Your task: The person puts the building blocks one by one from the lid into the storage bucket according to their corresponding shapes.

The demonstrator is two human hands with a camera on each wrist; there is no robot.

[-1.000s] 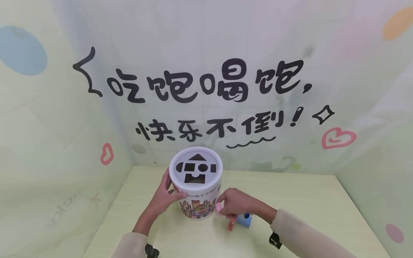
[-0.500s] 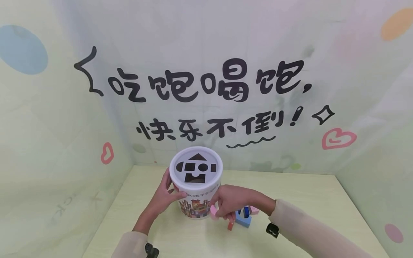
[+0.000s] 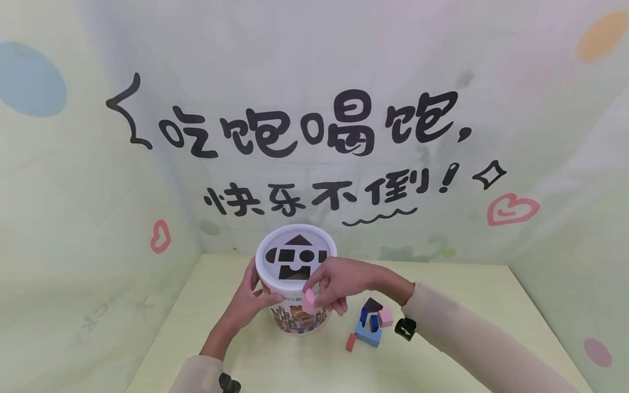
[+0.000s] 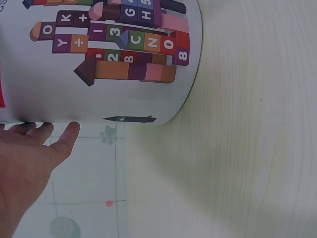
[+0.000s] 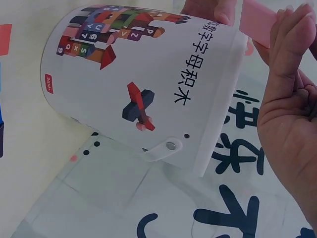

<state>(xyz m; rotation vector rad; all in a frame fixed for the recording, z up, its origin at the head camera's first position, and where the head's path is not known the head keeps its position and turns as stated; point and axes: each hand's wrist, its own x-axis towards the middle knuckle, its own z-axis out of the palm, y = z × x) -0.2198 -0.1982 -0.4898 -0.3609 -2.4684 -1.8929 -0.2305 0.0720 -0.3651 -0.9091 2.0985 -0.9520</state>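
A white shape-sorter bucket [image 3: 300,322] with printed block pictures stands on the table, its lid [image 3: 262,270] cut with shaped holes. My left hand [image 3: 244,305] holds the bucket's left side, thumb on the front and fingers round behind. In the left wrist view, fingertips of the left hand [image 4: 25,163] lie along the bucket wall [image 4: 49,101]. My right hand [image 3: 344,281] pinches a pink block [image 3: 309,302] in front of the bucket, just below the lid's rim. The right wrist view shows the pink block [image 5: 257,22] between thumb and fingers, beside the lid edge.
Right of the bucket lie a light blue block [image 3: 368,334], a red block [image 3: 350,343], dark blue blocks [image 3: 374,323], another pink block [image 3: 385,317] and a dark triangular block [image 3: 372,304]. Printed fabric walls [image 3: 314,54] enclose the table [image 3: 442,305] behind and at both sides.
My right hand has risen from beside the loose blocks toward the lid, carrying the pink block leftward and up. The loose blocks are now uncovered. My left hand keeps its hold on the bucket.
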